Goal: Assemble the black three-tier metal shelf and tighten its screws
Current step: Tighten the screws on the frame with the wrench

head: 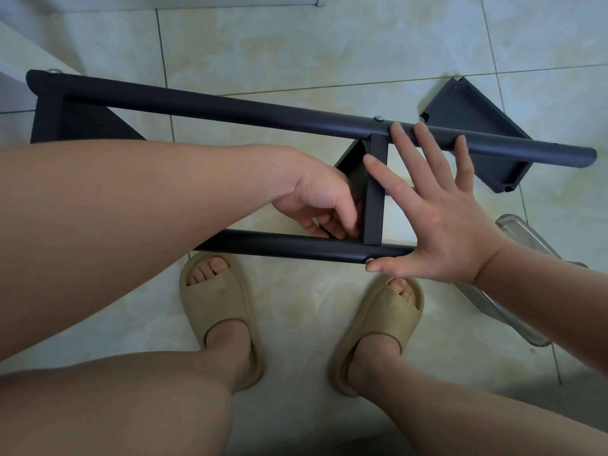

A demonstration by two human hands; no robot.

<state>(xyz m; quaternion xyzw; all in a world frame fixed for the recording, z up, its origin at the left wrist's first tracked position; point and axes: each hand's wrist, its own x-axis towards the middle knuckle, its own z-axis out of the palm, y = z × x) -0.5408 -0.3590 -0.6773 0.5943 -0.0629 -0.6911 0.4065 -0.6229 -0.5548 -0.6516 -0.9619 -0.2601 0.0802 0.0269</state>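
While the black shelf (131, 95) lies on its side on the tiled floor (329, 44), its middle tier (373, 205) is seen edge-on and is taken here as the reference. The far tube (263, 112) is joined to the upper end of the middle tier, and the near tube (263, 243) to its lower end. An end tier (49, 120) is fixed well to the left of the middle tier. A loose tier (467, 116) is laid flat on the floor to its upper right, partly crossed by the far tube. The left hand (316, 205) is held just left of the middle tier, in the corner above the near tube. Its grip is curled, but whether anything is pinched cannot be told. The right hand (441, 218) is spread flat just right of the middle tier, its grip open; the fingertips are laid on the far tube and the thumb tip is set beside a screw (370, 260) in the near tube. A second screw (378, 118) is seen above the middle tier. A clear plastic object (516, 230) is shown further right, and beige slippers (210, 297) below.
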